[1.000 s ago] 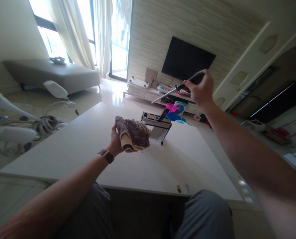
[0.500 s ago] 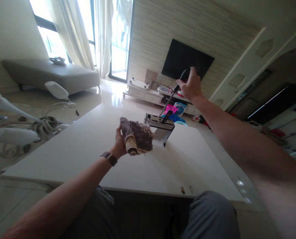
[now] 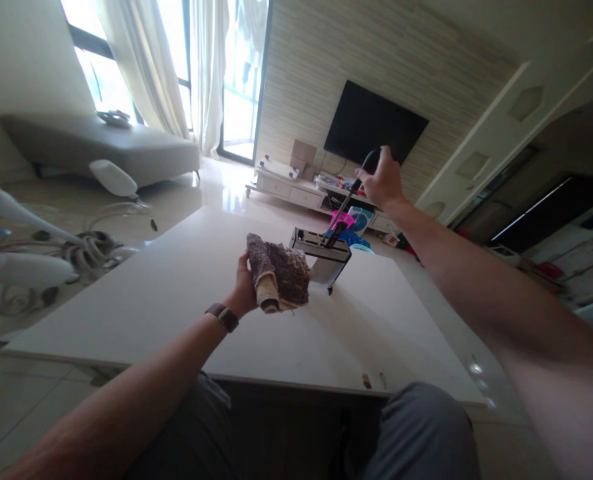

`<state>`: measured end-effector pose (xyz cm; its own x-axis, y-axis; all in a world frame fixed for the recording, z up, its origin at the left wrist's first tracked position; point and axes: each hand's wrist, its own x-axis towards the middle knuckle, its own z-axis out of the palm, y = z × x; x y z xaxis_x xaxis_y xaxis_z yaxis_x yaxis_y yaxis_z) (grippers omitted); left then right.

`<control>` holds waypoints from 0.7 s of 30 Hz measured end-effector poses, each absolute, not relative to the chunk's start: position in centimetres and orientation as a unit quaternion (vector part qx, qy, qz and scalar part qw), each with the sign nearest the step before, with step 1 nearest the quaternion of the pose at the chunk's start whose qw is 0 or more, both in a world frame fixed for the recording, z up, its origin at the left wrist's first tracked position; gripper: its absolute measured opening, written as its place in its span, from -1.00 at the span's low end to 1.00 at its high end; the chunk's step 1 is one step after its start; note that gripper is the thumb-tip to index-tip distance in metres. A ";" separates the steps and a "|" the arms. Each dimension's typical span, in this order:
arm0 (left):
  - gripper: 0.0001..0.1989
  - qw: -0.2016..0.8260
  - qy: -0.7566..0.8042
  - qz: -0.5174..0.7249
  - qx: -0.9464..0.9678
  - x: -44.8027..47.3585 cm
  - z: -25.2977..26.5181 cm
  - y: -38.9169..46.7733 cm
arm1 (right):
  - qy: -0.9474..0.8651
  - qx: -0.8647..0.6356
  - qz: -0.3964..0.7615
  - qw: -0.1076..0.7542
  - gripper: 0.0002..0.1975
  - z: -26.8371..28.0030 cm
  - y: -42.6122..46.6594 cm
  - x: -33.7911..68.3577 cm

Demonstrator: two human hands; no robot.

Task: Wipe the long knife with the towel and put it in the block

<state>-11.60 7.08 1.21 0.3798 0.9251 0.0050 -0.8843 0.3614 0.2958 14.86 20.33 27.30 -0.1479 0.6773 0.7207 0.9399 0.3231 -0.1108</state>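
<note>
My left hand (image 3: 244,288) is closed on the side of a folded brown towel (image 3: 282,273) with a beige inner side, held above the white table. My right hand (image 3: 384,179) grips the black handle of a long thin metal rod, which looks like a sharpening steel (image 3: 347,200). Its lower end is at the slotted top of a knife block (image 3: 332,270), slanting; how deep it sits I cannot tell. Another black handle (image 3: 335,233) sticks up from the block. The towel covers part of the block's left side.
Two small items (image 3: 366,381) lie at the near edge of the white table (image 3: 176,293). White lamp-like fittings with cables (image 3: 31,270) stand at the left. Beyond the table are coloured basins (image 3: 344,219), a low cabinet (image 3: 291,192) and a television (image 3: 375,123).
My right hand has come down slightly with the sharpening steel, bringing its handle closer to the knife block. The left hand and towel have shifted a little to the right.
</note>
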 end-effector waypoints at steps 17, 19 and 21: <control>-0.30 0.813 0.071 0.557 0.155 -11.3 2.4 6.4 | -0.724 -0.594 -0.124 0.329 -0.61 23.1 20.6 11.9; -0.30 0.813 0.067 0.556 0.158 -11.3 2.5 6.3 | -0.733 -0.600 -0.116 0.299 -0.64 22.4 20.5 11.6; -0.30 0.816 0.070 0.552 0.158 -11.4 2.6 6.3 | -0.732 -0.622 -0.110 0.254 -0.66 21.8 20.5 11.3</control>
<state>-11.35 6.29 2.56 0.3813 0.9224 0.0614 -0.8783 0.3407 0.3353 11.31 20.47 21.85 -0.0972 0.8551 0.5093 0.9670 0.2022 -0.1550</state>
